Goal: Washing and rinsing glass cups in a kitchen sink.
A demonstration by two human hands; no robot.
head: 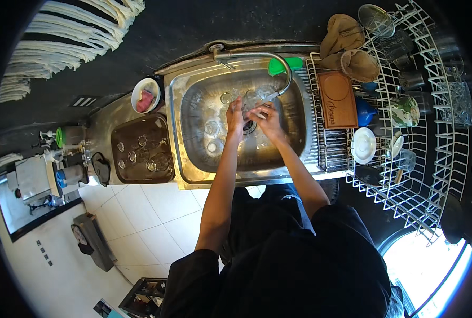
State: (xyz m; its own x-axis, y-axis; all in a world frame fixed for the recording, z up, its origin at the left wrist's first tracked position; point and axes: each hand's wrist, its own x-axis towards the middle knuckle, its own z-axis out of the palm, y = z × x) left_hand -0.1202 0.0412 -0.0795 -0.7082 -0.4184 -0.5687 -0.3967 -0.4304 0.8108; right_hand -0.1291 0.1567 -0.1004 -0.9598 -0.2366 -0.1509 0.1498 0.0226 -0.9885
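Over the drain of a stainless steel sink (275, 153), both hands are at a clear drinking glass (251, 97). My left hand (234, 119) grips its left side, with the fingers pointing away from me. From the right, my right hand (265, 119) has its bent fingers against the near end of the glass, partly hiding it. The curved metal faucet (287, 73) ends just above my right hand, close to the glass. More clear glasses stand in the basin to the left: one glass (226, 97) near the back, another glass (211, 128) and a third glass (214, 147) nearer me.
Left of the sink lies a brown tray (130, 129) with several glasses, below a white bowl (156, 91) holding a pink sponge (144, 101). A green object (285, 65) sits at the back rim. To the right are a wooden board (337, 107) and a white wire dish rack (383, 198).
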